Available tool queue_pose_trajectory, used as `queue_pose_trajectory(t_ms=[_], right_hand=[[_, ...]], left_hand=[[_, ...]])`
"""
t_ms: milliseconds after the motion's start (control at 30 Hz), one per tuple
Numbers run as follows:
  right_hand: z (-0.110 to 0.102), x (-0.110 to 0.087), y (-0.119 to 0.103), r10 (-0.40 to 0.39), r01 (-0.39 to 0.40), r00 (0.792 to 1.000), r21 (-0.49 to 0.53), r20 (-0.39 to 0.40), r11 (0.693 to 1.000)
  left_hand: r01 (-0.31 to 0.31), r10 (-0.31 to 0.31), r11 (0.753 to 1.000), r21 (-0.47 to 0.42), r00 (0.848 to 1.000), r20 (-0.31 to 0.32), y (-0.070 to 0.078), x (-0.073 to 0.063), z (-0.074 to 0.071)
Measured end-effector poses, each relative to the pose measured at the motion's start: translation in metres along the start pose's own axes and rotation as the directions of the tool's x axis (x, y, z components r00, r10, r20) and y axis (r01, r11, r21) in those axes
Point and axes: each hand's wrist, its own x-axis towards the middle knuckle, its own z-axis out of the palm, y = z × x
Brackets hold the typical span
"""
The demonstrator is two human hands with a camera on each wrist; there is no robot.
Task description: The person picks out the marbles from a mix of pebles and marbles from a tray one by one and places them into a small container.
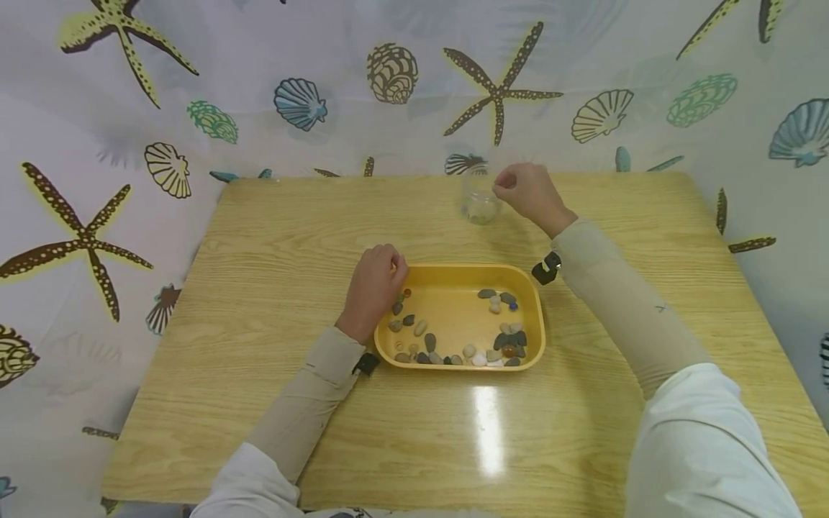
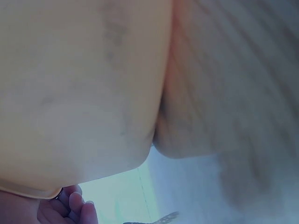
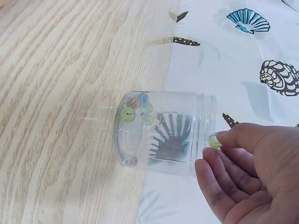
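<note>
My right hand pinches a yellow-green glass marble between thumb and fingers, right at the mouth of a clear jar. Several marbles lie in the bottom of that jar, which stands upright near the table's far edge. My left hand grips the far left corner of a yellow tray, its fingers curled at the rim. Inside the tray, grey and pale pebbles line the near side and both ends. A blue marble shows among the stones on the right.
The wooden table extends around the tray and jar. A white curtain printed with shells and starfish hangs behind the table and along its sides. Dark wrist cameras sit on both sleeves, the right one close to the tray's corner.
</note>
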Motion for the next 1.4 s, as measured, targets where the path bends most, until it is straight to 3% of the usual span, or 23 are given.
queue_pose_trajectory(t_ms=[900,1100,1400], right_hand=[[-0.002,-0.015,-0.006,-0.058,0.060,0.997,0.022,-0.053,0.998],[-0.004,-0.026,-0.022,-0.084,0.085,0.996,0.039,-0.036,0.996],[0.001,-0.053,-0.058,-0.171,0.168,0.984,0.061,0.056,0.984]], left_hand=[[-0.001,0.001,1.000,-0.014,1.000,-0.009,-0.002,-0.004,0.001],[0.015,-0.015,1.000,-0.018,1.000,0.001,-0.002,-0.004,0.001],[-0.003,0.003,0.999,-0.032,1.000,-0.001,0.000,-0.004,-0.002]])
